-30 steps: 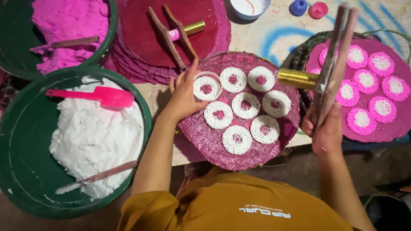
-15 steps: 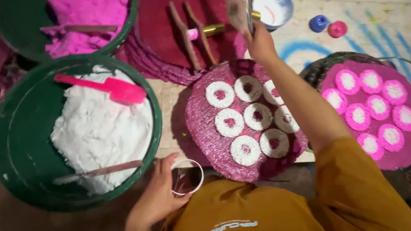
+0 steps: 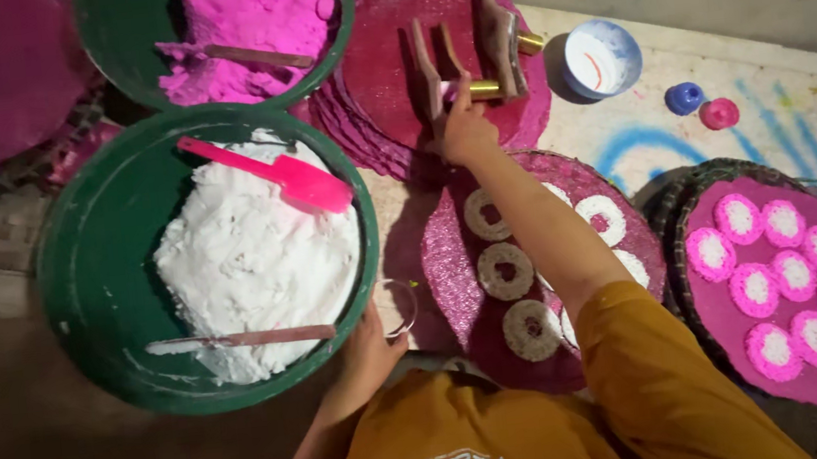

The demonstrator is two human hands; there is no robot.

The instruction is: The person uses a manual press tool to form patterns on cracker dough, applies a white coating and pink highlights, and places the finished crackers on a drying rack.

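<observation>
Since half a second ago the right hand (image 3: 467, 134) has dropped onto the stacked pink mats at top centre, fingers closed on the brass-ended wooden tongs (image 3: 500, 36); before, it held them raised. The left hand (image 3: 365, 348) still pinches a thin ring mould (image 3: 398, 305), now against the rim of the green tub of white dough (image 3: 232, 266). The right forearm crosses the glittery mat (image 3: 453, 275), hiding some white ring cakes (image 3: 504, 271). Pink scoop (image 3: 273, 173) lies on the dough; tray of pink-edged cakes (image 3: 783, 283) at right; blue-rimmed bowl (image 3: 600, 56) upper right.
</observation>
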